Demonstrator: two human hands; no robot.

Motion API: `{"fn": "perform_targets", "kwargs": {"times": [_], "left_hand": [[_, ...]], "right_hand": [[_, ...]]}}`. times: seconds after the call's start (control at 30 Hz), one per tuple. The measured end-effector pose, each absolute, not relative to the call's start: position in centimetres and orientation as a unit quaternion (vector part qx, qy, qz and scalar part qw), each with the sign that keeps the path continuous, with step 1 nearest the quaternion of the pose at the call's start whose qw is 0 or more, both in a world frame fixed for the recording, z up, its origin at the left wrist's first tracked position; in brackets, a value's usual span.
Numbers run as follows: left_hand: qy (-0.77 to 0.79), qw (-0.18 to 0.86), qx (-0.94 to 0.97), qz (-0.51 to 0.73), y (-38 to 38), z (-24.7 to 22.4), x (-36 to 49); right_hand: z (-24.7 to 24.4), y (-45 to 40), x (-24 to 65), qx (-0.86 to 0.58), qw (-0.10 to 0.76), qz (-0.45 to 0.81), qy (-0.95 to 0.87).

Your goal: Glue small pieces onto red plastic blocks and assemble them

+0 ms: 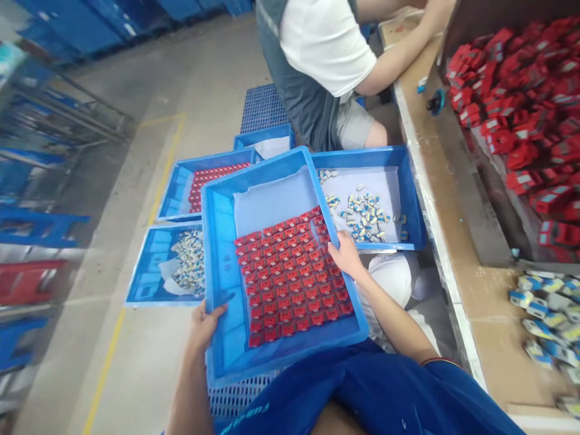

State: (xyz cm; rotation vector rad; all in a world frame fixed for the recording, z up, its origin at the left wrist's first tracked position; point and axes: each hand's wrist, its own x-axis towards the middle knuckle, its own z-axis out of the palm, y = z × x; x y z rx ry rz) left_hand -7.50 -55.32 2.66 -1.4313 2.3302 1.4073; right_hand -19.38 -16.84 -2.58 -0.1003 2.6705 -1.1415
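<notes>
My left hand [207,326] grips the near left rim of a blue plastic tray [222,241], and my right hand [347,254] holds its right rim. The tray is raised and tilted above other trays. Neat rows of small red parts [290,278] fill its near half, lying on a white sheet [272,202]. Close to my right hand, a blue tray [410,205] holds loose white-and-blue parts [365,217] on white paper. To the left lie a tray of red parts [174,193] and a tray of heaped white-and-blue parts [149,272].
A co-worker [326,48] in a white shirt and grey vest reaches along a wooden bench [480,320] on the right. Heaped red boxes [525,103] fill a bin beyond it. Loose white-and-blue parts [544,320] lie on the bench. Blue racks stand at the left.
</notes>
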Motion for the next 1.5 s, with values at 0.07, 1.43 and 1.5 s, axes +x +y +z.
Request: {"fn": "perform_targets", "kwargs": {"times": [0.07, 1.43, 1.5], "left_hand": [[0.774, 0.034, -0.428, 0.466, -55.3, 2.2, -9.8], [0.961, 0.242, 0.03, 0.129, -3.4, -3.5, -29.4], [0.965, 0.233, -0.035, 0.115, -2.8, -4.5, -31.0]], "right_hand": [[-2.9, -16.0, -20.0, -0.007, 0.1, -0.391, 0.915], [-11.1, -3.5, 1.0, 0.235, 0.119, -0.662, 0.702], [-10.7, -3.1, 1.2, 0.23, 0.126, -0.667, 0.698]]}}
